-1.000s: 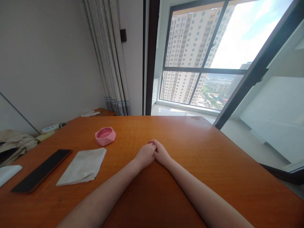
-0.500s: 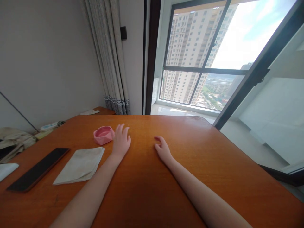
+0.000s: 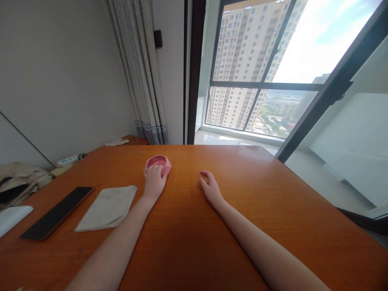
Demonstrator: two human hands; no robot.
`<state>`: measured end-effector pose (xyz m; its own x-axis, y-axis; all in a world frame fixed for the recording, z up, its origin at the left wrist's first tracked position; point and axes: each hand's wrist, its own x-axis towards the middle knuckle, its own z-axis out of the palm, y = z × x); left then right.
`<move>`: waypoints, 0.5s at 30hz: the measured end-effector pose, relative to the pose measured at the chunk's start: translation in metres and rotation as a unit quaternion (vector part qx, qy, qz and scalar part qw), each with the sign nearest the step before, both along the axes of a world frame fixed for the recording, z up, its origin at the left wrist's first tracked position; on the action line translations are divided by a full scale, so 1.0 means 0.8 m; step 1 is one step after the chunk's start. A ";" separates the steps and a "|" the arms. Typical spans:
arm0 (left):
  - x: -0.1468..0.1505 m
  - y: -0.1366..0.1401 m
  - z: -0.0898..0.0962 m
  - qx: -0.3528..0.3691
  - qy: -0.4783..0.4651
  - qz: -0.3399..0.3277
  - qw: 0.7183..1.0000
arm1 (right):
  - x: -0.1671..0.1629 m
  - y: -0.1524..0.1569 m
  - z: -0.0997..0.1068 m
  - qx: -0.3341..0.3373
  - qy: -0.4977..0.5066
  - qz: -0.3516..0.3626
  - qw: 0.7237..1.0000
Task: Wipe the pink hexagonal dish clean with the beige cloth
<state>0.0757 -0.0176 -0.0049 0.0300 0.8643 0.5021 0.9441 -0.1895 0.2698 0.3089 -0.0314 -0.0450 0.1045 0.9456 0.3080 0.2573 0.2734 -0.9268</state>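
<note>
A pink faceted ashtray (image 3: 166, 163) sits on the wooden table (image 3: 188, 226), left of the middle. My left hand (image 3: 154, 184) grips its near rim, fingers bent over the edge into the bowl and thumb at the right side. The hand hides the near part of the ashtray. To the right, my right hand (image 3: 211, 189) rests on its side on the tabletop, fingers loosely curved and apart, holding nothing. A folded light cloth (image 3: 106, 208) lies left of my left forearm.
Further left are a long black flat object (image 3: 57, 213) and a white object (image 3: 13, 218) at the table's edge. A power strip (image 3: 67, 160) and crumpled fabric (image 3: 22, 180) lie by the wall. Beyond the far edge are a curtain (image 3: 136, 72) and a window (image 3: 254, 85).
My left hand has taken hold of the ashtray's rim, and the ashtray has moved right, from beside the hand to in front of it. My right hand stays nearly in place. The view has shifted slightly.
</note>
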 end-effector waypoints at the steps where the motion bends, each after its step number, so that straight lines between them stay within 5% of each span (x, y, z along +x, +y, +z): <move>1: 0.019 -0.006 0.001 0.009 -0.004 -0.049 0.999 | -0.001 -0.001 0.000 0.006 0.009 0.005 1.000; 7: 0.095 -0.035 -0.002 -0.017 -0.046 -0.206 0.977 | -0.001 0.001 -0.001 0.024 0.058 0.027 0.998; 15: 0.100 -0.038 -0.012 -0.039 -0.042 -0.246 0.968 | 0.001 0.006 -0.005 0.045 0.015 0.031 0.998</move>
<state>0.1554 -0.0481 -0.0147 0.4087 0.7916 0.4542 0.7194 -0.5857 0.3734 0.3099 -0.0270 -0.0486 0.0570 0.9191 0.3900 0.2099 0.3708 -0.9047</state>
